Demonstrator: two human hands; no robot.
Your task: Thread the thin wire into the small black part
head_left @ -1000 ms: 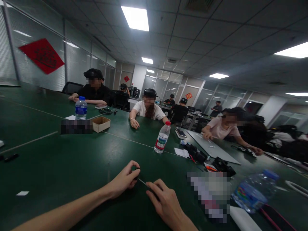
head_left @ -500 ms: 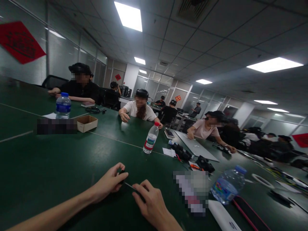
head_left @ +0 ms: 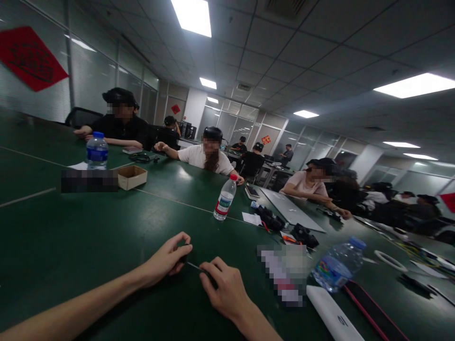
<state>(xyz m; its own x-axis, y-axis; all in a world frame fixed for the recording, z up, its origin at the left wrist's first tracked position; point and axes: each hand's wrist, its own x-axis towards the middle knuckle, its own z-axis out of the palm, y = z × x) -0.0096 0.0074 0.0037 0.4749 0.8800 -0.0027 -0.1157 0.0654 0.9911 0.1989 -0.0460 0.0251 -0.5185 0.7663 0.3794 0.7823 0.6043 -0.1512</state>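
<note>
Both of my hands rest on the dark green table (head_left: 88, 237) near its front edge. My left hand (head_left: 167, 259) is pinched shut on a small black part at one end of a thin dark cable (head_left: 195, 266). That cable runs a short way to my right hand (head_left: 223, 289), whose fingers are curled shut over its other end. What lies under the right fingers is hidden.
A red-capped water bottle (head_left: 224, 198) stands ahead; a blue-capped bottle (head_left: 337, 266) lies right, beside a white flat object (head_left: 334, 316). A cardboard box (head_left: 131, 177) and another bottle (head_left: 96, 151) stand at the left. Black gear (head_left: 272, 220) and seated people ring the far side.
My hands keep the same grip on the cable and have barely shifted. The person in the white shirt opposite has stretched an arm out to the left.
</note>
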